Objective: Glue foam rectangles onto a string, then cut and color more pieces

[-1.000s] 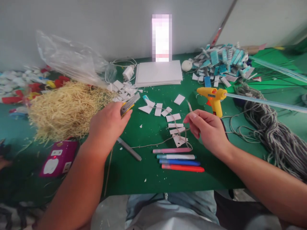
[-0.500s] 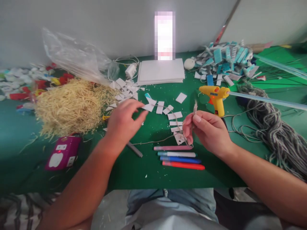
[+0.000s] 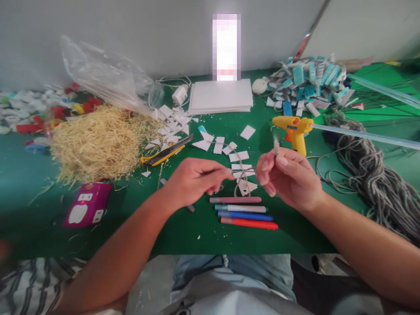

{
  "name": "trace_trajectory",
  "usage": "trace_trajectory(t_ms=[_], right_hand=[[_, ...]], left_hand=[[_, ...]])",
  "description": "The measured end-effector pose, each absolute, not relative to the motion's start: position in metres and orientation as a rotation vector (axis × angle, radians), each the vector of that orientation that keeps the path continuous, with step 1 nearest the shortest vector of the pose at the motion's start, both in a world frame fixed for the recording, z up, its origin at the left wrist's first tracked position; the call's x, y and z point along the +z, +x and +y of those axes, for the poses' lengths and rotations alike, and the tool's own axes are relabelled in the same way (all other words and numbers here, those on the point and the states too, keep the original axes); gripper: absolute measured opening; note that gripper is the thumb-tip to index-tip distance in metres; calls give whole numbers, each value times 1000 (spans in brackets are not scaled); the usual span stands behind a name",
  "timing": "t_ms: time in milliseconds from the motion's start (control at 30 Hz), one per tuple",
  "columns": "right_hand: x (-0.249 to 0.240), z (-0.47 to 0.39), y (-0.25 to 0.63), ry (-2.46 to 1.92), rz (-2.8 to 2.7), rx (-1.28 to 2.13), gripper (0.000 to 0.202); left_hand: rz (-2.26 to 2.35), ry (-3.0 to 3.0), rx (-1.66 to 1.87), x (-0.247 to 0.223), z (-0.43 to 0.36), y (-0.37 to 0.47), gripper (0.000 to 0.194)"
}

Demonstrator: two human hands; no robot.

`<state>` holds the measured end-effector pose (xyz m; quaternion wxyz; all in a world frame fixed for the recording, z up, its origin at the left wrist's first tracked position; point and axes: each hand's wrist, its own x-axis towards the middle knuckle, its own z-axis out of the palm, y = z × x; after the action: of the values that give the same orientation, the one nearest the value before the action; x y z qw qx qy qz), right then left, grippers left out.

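My left hand (image 3: 203, 179) pinches the thin grey cord (image 3: 242, 169), closed, left of the small white pieces (image 3: 239, 156). Between thumb and fingers my right hand (image 3: 290, 175) grips the frayed, pale end of a cord (image 3: 276, 146), which points upward. A stretch of cord runs between the two hands and loops down over the white pieces. Below the hands lie a pink marker (image 3: 235, 200), a white one (image 3: 241, 208), a blue one (image 3: 245, 216) and a red one (image 3: 249, 223), side by side.
A yellow glue gun (image 3: 297, 131) lies beyond my right hand, with grey yarn (image 3: 370, 175) at the right. Left are a yellow cutter (image 3: 164, 153), straw (image 3: 98, 144) and a purple power box (image 3: 88, 204). White sheets (image 3: 219, 96) and a teal-and-white pile (image 3: 305, 83) lie behind.
My left hand has moved right and toward me, from above the white pieces to the cord, and has closed on it. The cutter is now uncovered. My right hand has shifted slightly right.
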<state>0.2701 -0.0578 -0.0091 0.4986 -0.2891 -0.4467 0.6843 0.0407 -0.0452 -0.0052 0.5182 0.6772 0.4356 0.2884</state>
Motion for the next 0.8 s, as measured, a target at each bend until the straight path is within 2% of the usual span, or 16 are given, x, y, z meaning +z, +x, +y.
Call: trace_trajectory(t_ms=[167,233,367,400,467,533,567,633,800], right_hand=[[-8,-56,271,-665,-1080,1617,24],[-8,-57,271,-674,-1091,1608,25],[-9,-58,272,-708,-1139,1618,29],[-10,-58,273,-708,-1152,1630,30],[-14,-58,273,-704,-1180,1673,30],[-16,-59,271,-729,-1226,1721,30],[-17,-59,270,-758,-1263,1738,29],[-17,-61,268,-841,-1355,1738,31],[-17,-64,262,-954,-1600,1630,42]], left_hand=[[1250,1759,652,20,-31,-11,26],[1546,1781,718,29,-28,-28,30],[2342,1857,512,33,-25,-39,14],[2409,1927,567,31,-26,-36,18],[2217,2124,986,21,-29,-21,25],[1741,2079,1419,8,-38,2,13],[1523,1997,1482,2,-43,14,8],[1252,1830,1415,-7,-54,39,4],[1036,1477,1236,-17,-67,71,7]])
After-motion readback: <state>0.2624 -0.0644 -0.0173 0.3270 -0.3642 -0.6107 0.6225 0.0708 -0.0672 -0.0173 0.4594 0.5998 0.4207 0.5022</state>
